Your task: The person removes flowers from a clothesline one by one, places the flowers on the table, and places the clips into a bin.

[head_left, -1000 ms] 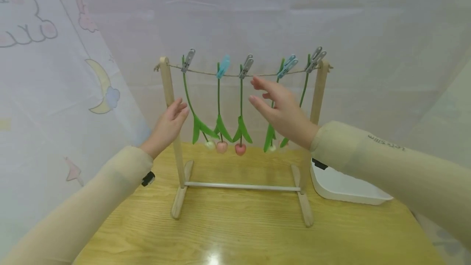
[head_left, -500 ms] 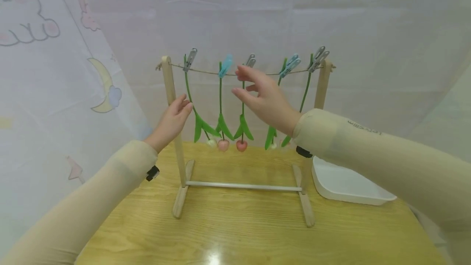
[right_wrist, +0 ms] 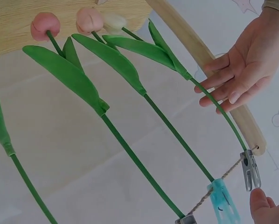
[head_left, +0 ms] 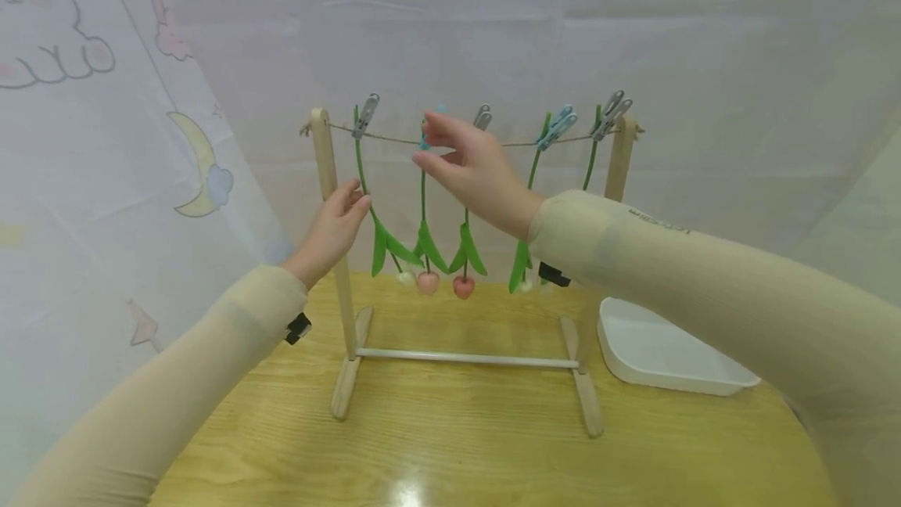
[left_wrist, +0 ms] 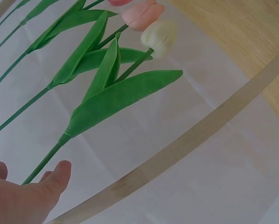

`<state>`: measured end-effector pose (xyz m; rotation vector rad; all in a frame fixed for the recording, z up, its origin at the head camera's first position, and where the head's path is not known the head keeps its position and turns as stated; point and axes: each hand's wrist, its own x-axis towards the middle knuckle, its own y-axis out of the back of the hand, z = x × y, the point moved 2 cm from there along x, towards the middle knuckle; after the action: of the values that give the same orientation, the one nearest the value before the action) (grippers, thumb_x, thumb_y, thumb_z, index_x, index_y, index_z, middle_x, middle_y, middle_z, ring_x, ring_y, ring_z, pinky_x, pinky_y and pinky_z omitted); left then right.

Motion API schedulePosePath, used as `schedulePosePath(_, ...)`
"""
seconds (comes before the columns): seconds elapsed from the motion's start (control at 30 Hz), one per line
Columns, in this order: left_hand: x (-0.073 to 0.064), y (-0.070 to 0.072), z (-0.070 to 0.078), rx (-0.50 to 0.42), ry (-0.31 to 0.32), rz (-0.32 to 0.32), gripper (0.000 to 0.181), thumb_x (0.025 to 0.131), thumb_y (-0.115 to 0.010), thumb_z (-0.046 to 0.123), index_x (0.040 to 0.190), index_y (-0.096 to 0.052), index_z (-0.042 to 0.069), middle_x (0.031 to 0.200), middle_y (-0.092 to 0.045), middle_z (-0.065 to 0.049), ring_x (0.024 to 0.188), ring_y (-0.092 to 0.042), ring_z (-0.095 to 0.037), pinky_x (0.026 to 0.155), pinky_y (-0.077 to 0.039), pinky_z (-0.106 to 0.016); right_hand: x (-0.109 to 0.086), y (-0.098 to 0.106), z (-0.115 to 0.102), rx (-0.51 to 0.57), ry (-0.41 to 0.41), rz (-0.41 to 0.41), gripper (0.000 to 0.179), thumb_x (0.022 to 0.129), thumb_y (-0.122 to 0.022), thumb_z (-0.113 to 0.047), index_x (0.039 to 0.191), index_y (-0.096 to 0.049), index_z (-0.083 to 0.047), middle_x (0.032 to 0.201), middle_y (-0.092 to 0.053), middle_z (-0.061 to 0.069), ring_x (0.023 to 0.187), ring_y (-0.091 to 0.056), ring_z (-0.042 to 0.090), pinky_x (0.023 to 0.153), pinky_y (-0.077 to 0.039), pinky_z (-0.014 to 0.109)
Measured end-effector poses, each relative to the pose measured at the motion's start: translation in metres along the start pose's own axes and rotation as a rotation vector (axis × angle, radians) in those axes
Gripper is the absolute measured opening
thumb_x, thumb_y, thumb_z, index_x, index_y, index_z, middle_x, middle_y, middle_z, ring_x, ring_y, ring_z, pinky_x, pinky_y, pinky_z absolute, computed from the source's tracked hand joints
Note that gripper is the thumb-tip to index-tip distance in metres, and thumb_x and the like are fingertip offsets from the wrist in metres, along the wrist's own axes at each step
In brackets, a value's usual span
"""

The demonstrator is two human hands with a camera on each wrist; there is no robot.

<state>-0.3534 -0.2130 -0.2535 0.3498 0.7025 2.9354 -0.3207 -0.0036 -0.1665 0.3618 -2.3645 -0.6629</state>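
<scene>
Artificial tulips hang upside down from a twine line (head_left: 390, 138), each stem clipped by a clothespin. My left hand (head_left: 331, 229) is at the leftmost stem, a white tulip (head_left: 404, 278); in the right wrist view its loosely extended fingers (right_wrist: 214, 81) lie behind that stem. Whether they touch it I cannot tell. My right hand (head_left: 482, 170), thumb and fingers apart, is in front of the line and partly hides a light blue clothespin (right_wrist: 225, 203). Its thumb (right_wrist: 258, 200) appears close to the leftmost grey clothespin (right_wrist: 250, 171). Nothing is held in it.
Wooden posts (head_left: 324, 155) carry the line, joined low down by a white bar (head_left: 464, 357). The rack stands on a wood-grain table (head_left: 450, 444). At the right lies a white tray (head_left: 669, 382). A pale printed cloth (head_left: 450, 22) hangs behind.
My right hand has moved left along the line, from beside the middle grey clothespin to in front of the light blue one. The left hand has shifted slightly toward the leftmost stem.
</scene>
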Motion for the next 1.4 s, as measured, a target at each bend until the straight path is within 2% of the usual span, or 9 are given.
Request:
schedulePosePath(0.17,0.004,-0.001,-0.001,-0.013,-0.003,0.017,0.056,0.107,-0.037,0.02,0.152,-0.015,-0.004,0.151,-0.032,-0.024,0.14,-0.031,-0.033,0.115,-0.026,-0.043,0.01,-0.008,-0.004,0.007,-0.037,-0.033,0.057,0.099,-0.059,-0.016,0.147,-0.035,0.001,0.145,-0.046,0.014,0.129,-0.048,0.018,0.101,-0.043,0.021)
schedulePosePath(0.4,0.008,-0.003,-0.004,-0.094,0.009,0.06,0.051,0.107,-0.038,0.017,0.15,-0.022,-0.004,0.147,-0.041,-0.021,0.133,-0.042,-0.033,0.115,-0.028,-0.041,0.024,-0.017,-0.002,0.033,-0.059,-0.061,0.06,0.1,-0.057,-0.016,0.15,-0.029,0.001,0.151,-0.039,0.014,0.135,-0.041,0.018,0.103,-0.04,0.02)
schedulePosePath(0.53,0.009,-0.002,-0.005,-0.132,0.026,0.084,0.049,0.107,-0.038,0.015,0.149,-0.025,-0.004,0.146,-0.043,-0.02,0.132,-0.043,-0.032,0.113,-0.031,-0.041,0.035,-0.023,0.0,0.081,-0.101,-0.071,0.064,0.1,-0.058,-0.016,0.152,-0.024,-0.001,0.154,-0.034,0.013,0.138,-0.037,0.017,0.103,-0.04,0.02)
schedulePosePath(0.73,0.011,0.0,-0.007,-0.158,0.007,0.117,0.048,0.106,-0.04,0.012,0.149,-0.027,-0.004,0.144,-0.044,-0.022,0.131,-0.044,-0.033,0.113,-0.031,-0.041,0.048,-0.031,0.0,0.084,-0.11,-0.054,0.064,0.1,-0.057,-0.015,0.152,-0.023,-0.001,0.155,-0.031,0.011,0.139,-0.036,0.016,0.104,-0.038,0.019)
schedulePosePath(0.9,0.011,0.0,-0.006,-0.126,-0.009,0.127,0.047,0.105,-0.043,0.012,0.147,-0.029,-0.005,0.143,-0.047,-0.02,0.131,-0.044,-0.031,0.113,-0.032,-0.039,0.056,-0.036,0.0,0.087,-0.159,-0.06,0.066,0.101,-0.056,-0.019,0.153,-0.02,-0.003,0.157,-0.028,0.011,0.14,-0.033,0.013,0.107,-0.034,0.018)
schedulePosePath(1.1,0.009,-0.002,-0.005,-0.061,-0.06,0.122,0.048,0.104,-0.044,0.011,0.147,-0.029,-0.006,0.14,-0.048,-0.022,0.132,-0.043,-0.033,0.111,-0.035,-0.039,0.068,-0.039,0.002,0.131,-0.231,-0.046,0.066,0.102,-0.053,-0.022,0.155,-0.017,-0.006,0.157,-0.027,0.009,0.14,-0.033,0.012,0.107,-0.034,0.019)
schedulePosePath(1.2,0.009,-0.003,-0.005,-0.07,-0.064,0.126,0.048,0.104,-0.044,0.01,0.147,-0.029,-0.006,0.14,-0.048,-0.022,0.132,-0.043,-0.033,0.111,-0.034,-0.039,0.075,-0.04,0.002,0.132,-0.261,-0.048,0.066,0.102,-0.052,-0.023,0.155,-0.016,-0.006,0.157,-0.029,0.007,0.138,-0.035,0.011,0.108,-0.035,0.02)
schedulePosePath(1.4,0.015,-0.004,-0.003,-0.122,-0.04,0.148,0.045,0.104,-0.044,0.009,0.145,-0.033,-0.006,0.135,-0.053,-0.022,0.121,-0.053,-0.033,0.11,-0.036,-0.039,0.086,-0.042,0.0,0.153,-0.322,-0.053,0.064,0.103,-0.049,-0.026,0.156,-0.016,-0.009,0.155,-0.032,0.005,0.138,-0.035,0.012,0.108,-0.035,0.024)
